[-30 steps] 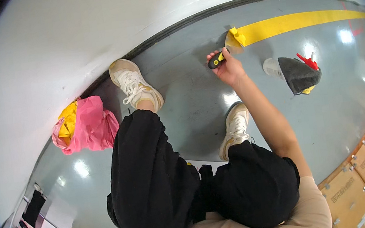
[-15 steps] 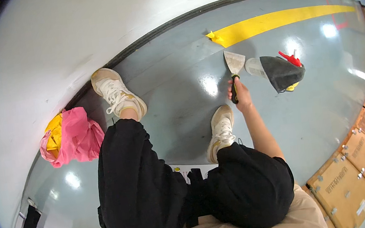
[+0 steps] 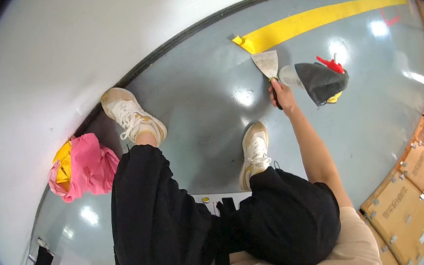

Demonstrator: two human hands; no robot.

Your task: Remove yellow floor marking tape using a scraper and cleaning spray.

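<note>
My right hand [image 3: 284, 96] is closed round the dark handle of a putty knife [image 3: 267, 64], its wide metal blade pointing away from me. The blade tip is close to the near edge of a yellow floor tape strip [image 3: 309, 19]; whether it touches the tape I cannot tell. At its left end the tape is lifted and folded. To the right of the knife is a clear spray bottle [image 3: 289, 76] with a red trigger, partly covered by a dark grey cloth [image 3: 318, 83]. My left hand is out of view; only a sliver of skin shows at the lower edge.
A pink plastic bag [image 3: 90, 164] holding crumpled yellow material stands by the white wall [image 3: 52, 57] at left. My shoes [image 3: 254, 148] are planted on the grey floor [image 3: 193, 113]. Wooden crates [image 3: 398, 204] line the right side. A white board with small items lies between my legs.
My right hand has pushed the putty knife forward, bringing its blade nearer the tape's lifted end. My arm is stretched further out, and the whole view has shifted slightly.
</note>
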